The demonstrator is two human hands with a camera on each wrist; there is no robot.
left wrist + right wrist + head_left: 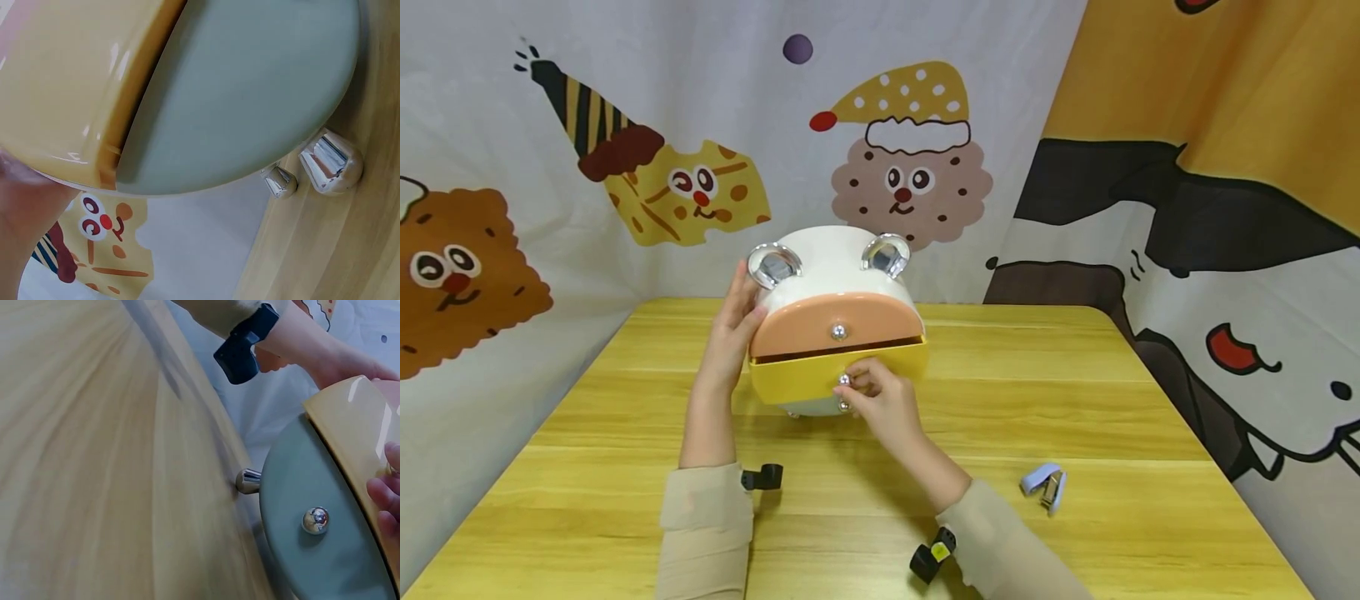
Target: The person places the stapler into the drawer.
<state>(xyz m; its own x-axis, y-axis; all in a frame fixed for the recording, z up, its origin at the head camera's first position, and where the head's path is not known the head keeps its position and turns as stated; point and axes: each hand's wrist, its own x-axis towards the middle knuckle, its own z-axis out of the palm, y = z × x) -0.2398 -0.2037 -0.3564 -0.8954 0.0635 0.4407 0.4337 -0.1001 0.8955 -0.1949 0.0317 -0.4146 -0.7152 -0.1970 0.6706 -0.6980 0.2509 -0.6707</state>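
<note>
A small rounded white drawer cabinet (831, 258) with two silver ears stands on the table. Its orange top drawer (797, 325) is closed. The yellow middle drawer (790, 379) juts out slightly, leaving a dark gap along its upper edge. Below it is the grey-green bottom drawer (294, 469), closed, with its own silver knob (315, 520). My right hand (887, 408) pinches the yellow drawer's silver knob (844, 380) between thumb and fingers. Against the cabinet's left side lies my left hand (727, 337), fingers extended along it and thumb at the front edge.
A small lavender stapler (1051, 487) lies spread apart on the wooden table (1075, 375), right of my right forearm. Short silver feet (328, 164) hold the cabinet up. Behind the table hangs a cloth (700, 50) with cartoon prints.
</note>
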